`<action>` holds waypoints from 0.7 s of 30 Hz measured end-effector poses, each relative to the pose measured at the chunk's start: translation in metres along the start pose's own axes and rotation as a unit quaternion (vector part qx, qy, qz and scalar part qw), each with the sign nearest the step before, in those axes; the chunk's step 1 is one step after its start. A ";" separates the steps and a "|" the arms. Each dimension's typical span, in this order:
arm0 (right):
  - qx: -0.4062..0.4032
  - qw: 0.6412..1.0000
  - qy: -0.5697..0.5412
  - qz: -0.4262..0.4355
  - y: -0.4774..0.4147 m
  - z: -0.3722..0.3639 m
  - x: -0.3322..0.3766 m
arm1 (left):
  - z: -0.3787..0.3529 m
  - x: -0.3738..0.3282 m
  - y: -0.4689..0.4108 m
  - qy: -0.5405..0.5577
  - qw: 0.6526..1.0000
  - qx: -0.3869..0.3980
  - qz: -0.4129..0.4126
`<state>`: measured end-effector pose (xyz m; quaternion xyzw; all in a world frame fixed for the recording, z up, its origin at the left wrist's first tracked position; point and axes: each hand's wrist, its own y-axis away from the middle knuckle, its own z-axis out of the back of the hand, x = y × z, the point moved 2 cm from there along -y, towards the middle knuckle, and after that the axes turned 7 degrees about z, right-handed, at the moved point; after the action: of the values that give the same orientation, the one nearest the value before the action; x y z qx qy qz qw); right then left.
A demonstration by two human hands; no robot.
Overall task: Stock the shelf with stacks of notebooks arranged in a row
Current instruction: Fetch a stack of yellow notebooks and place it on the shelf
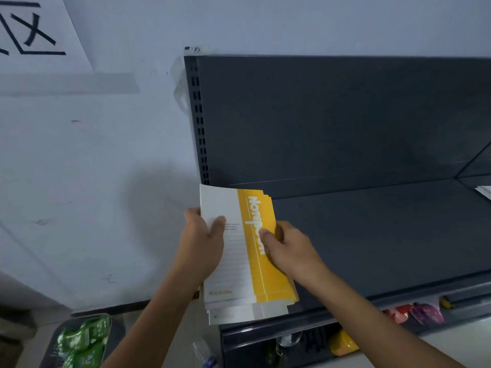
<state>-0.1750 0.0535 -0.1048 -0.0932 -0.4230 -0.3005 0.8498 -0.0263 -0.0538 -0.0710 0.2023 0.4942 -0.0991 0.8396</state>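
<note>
Two hands held the notebook stack (245,256) over the shelf's (372,235) left end: left hand (203,240) and right hand (288,248) gripping opposite edges; squaring the fanned covers before release seemed advisable.

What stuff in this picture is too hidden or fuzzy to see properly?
All in the head view:
- Title on the stack of yellow-and-white paper notebooks: the right hand's thumb covers its middle letters.
- Small print on the top cover: blurred and too small, beside the left hand.
- White flat thing on the dark grey metal shelf: cut off by the right edge.
- Colourful packets below: partly hidden by the shelf's front lip, blurred.
</note>
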 end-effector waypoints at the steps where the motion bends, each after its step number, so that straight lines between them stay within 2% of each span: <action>1: 0.002 1.000 -0.022 -0.011 -0.001 0.005 0.002 | -0.003 -0.002 -0.002 -0.009 1.000 0.007 -0.007; 4: -0.014 1.000 -0.010 -0.018 -0.001 0.022 0.001 | -0.020 -0.006 -0.008 -0.123 0.991 0.034 -0.038; 7: -0.054 0.998 0.018 -0.035 0.003 0.045 -0.012 | -0.035 -0.018 -0.003 -0.226 0.968 0.018 -0.107; 15: -0.118 0.989 0.069 -0.062 0.026 0.106 -0.039 | -0.092 -0.058 0.013 -0.262 0.936 0.022 -0.235; 21: -0.150 0.980 0.107 -0.074 0.054 0.153 -0.078 | -0.155 -0.083 0.039 -0.279 0.917 0.045 -0.282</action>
<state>-0.2808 0.1934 -0.0643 -0.1554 -0.2853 -0.4307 0.8420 -0.1753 0.0462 -0.0562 0.0560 0.2710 -0.4059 0.8710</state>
